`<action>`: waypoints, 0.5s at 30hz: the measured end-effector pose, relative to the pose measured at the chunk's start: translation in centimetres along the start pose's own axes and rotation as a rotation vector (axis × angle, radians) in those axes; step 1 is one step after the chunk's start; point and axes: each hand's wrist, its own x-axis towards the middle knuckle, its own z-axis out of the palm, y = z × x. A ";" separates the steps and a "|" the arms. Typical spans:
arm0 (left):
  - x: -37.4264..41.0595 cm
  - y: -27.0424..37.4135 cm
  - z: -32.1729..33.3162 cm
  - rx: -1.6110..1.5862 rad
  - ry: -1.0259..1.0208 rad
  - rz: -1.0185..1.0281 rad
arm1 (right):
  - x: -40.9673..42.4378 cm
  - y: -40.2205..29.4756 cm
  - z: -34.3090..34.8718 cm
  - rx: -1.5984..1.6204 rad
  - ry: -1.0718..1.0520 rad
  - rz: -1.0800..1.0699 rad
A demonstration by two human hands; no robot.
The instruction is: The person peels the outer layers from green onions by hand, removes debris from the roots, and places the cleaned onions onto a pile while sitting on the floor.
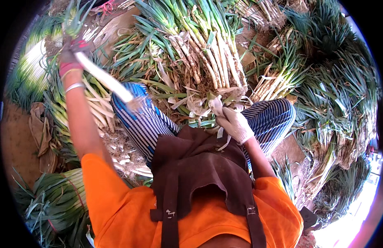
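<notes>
My left hand (74,55), in a dark and pink glove, is stretched out to the upper left and closed around a green onion (106,79). The onion's white stalk slants down towards my left knee, its roots are blurred, and its green leaves stick up beyond the hand. Over my lap, my right hand (236,124) wears a white knit glove; its fingers are closed on pale peeled leaf scraps (215,105). Just beyond it lies a large pile of unpeeled green onions (210,59) with dirty stalks and roots.
Peeled white onions (98,102) lie beside my left knee. A tied bundle of onions (61,198) is at the lower left, and another stack (36,65) at the upper left. Heaps of leafy onions (337,102) line the right side. A brown cloth (41,130) lies at the left.
</notes>
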 end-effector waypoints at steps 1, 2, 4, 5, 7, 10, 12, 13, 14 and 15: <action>-1.0 1.6 1.0 0.251 0.184 0.137 | 1.3 0.5 1.1 -0.079 0.082 -0.060; -2.9 4.3 0.3 0.207 0.123 0.144 | 3.0 0.4 1.9 -0.100 0.090 -0.076; -6.8 7.0 -0.9 0.426 0.538 0.529 | 6.4 0.9 3.3 -0.101 0.105 -0.091; -10.2 10.2 -4.2 0.356 0.358 0.272 | 8.3 1.6 4.1 -0.077 0.112 -0.098; -15.4 11.4 -11.0 0.407 0.658 0.309 | 12.3 2.8 6.0 -0.061 0.189 -0.062; -24.8 4.1 -22.7 0.978 1.314 0.211 | 18.6 6.0 9.9 -0.053 0.277 0.076; -25.6 -0.4 -24.4 1.233 1.614 0.247 | 21.5 7.2 11.4 -0.112 0.267 0.219; -25.8 -2.0 -22.5 1.288 1.767 0.363 | 22.8 8.0 12.4 -0.158 0.266 0.275; -27.8 -0.4 -25.0 0.969 1.393 0.499 | 24.3 8.8 13.2 -0.202 0.275 0.284; -30.1 1.8 -25.9 1.027 1.387 0.357 | 25.4 9.1 14.3 -0.250 0.262 0.276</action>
